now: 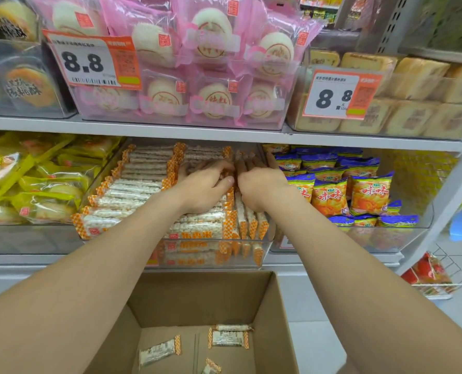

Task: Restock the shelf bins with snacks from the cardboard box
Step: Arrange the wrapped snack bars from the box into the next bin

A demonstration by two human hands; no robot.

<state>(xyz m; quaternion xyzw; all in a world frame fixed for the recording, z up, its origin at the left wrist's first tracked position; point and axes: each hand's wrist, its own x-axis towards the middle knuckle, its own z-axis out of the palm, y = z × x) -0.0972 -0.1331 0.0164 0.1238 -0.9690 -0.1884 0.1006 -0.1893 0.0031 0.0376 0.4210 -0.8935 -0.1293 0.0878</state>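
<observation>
Bins of other snacks close in on both sides of the clear bin point(251, 240) being filled: yellow-wrapped cakes point(35, 182) on its left, blue-and-orange snack bags point(359, 190) on its right. The upper shelf point(143, 129) hangs low over it, carrying pink-wrapped cakes point(211, 49) and two price tags point(92, 60) reading 8.8. Both forearms reach under that shelf edge, so only the bin's front stays open to approach.

Inside the bin, rice-puff bars point(127, 190) in orange-checked wrappers lie flat in stacked rows, with a few standing on edge along the right wall. The left hand point(205, 187) rests on the pile, fingers curled over bars and thumb pressed in beside them. The right hand point(262, 184) sits just beside it, knuckles up; its fingers go in among the upright bars, and I cannot tell whether they hold any.

Below, the cardboard box point(278, 306) stands open with four loose bars point(228, 338) on its floor. One wire basket point(440, 276) hangs at far right.
</observation>
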